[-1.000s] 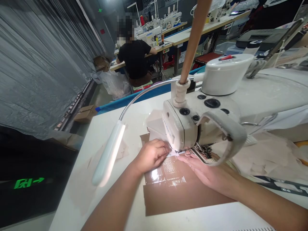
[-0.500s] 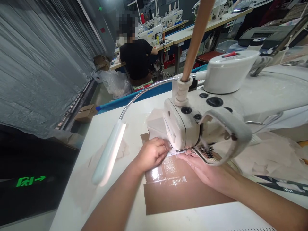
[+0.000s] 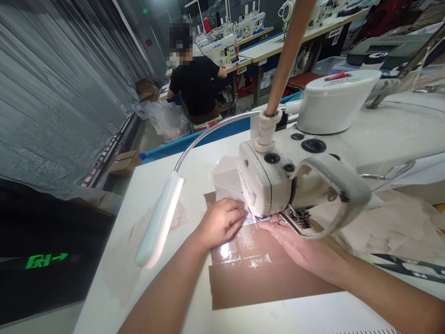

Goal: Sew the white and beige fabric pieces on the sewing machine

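Observation:
A pale piece of fabric (image 3: 249, 220) lies under the head of a white sewing machine (image 3: 264, 178), at the needle area. My left hand (image 3: 222, 222) rests left of the needle, its fingers curled together and pressing on the fabric. From the right, my right hand (image 3: 299, 241) reaches in with fingers stretched forward, the tips touching the fabric's edge beside the presser foot. The machine head hides part of these fingers. Below both hands, a brown sheet (image 3: 264, 283) covers the machine bed, with clear shiny tape (image 3: 239, 250) stuck across it.
A lit gooseneck lamp (image 3: 160, 222) hangs over the white table (image 3: 194, 297) on the left. Pale fabric pieces (image 3: 392, 227) lie to the right. Beyond the table, a person in a black shirt (image 3: 194, 86) sits at another sewing machine (image 3: 219, 48). A cardboard box (image 3: 124, 162) stands on the floor.
The view has shifted slightly, so the machine appears a little farther right. Both hands keep nearly the same place by the needle. The seated person's left arm has drawn in a little.

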